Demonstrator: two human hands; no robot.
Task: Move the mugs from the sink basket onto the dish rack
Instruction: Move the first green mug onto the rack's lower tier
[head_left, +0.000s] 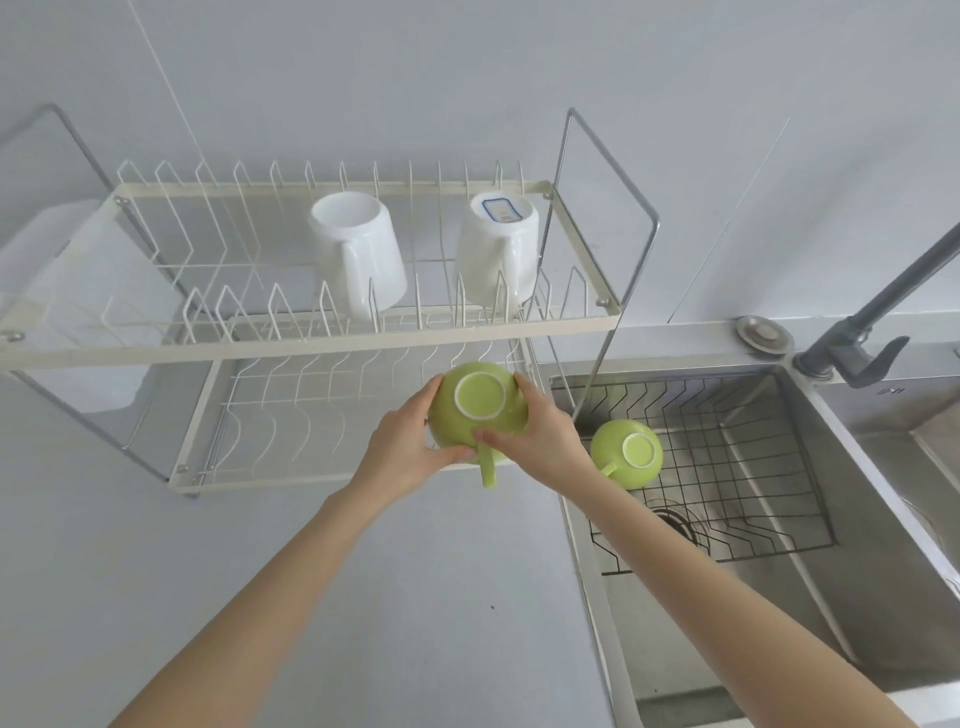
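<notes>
**A:** Mug (478, 410) status check: green one's upside down, foot ring facing the camera, handle pointing back at the person. Both hands are clamped on it, left hand (402, 449) round the left side, right hand (540, 431) round the right with the thumb near the handle root. It's over the right end of the rack's lower tier (332, 415), by the front edge.

**B:** Set down or still in the air?

**A:** Can't really tell from this angle. It might be touching the wires, might be just above. I'd guess it's about to be parked.

**B:** How much is left?

**A:** Two white mugs (358, 254) (498, 249) already sit upside down on the top tier (311, 338), between the prongs. One more green mug (626, 452) is still in the basket (753, 467), upside down at its left end, inside the sink (857, 467). I don't see any others in there.

**B:** So roughly three quarters through?

**A:** That's my read: finish placing this one, grab the last, done.
</notes>
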